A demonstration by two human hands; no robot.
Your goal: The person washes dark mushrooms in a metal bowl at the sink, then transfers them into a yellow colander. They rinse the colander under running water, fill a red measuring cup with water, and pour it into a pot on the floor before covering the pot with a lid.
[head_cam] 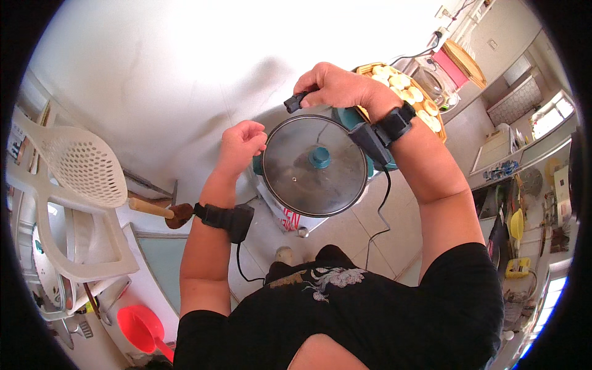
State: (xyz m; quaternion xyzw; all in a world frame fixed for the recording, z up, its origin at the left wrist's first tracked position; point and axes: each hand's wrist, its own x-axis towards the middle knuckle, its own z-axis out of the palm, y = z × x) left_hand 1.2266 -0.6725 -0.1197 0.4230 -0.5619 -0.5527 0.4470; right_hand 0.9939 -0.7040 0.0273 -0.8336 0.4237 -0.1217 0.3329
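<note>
A round glass lid [300,148] with a teal knob [319,157] covers a pot in front of me. One teal side handle [257,165] shows at the pot's left. My right hand [330,88] is raised over the far right of the rim and grips a black plug-like connector [294,102] between thumb and fingers. By the lid's left edge is my left hand [243,141], its fingers curled in. Whether it touches the rim or holds anything small is not clear. Behind my right wrist, another teal part [349,118] is partly hidden.
Beyond my right forearm, a woven tray [443,132] holds several round pale flatbreads [407,88]. A perforated skimmer [88,162] hangs at left, near a wooden-handled brush [152,208]. Lower left is a red ladle [141,328]. Under the pot, a support bears red writing [290,219].
</note>
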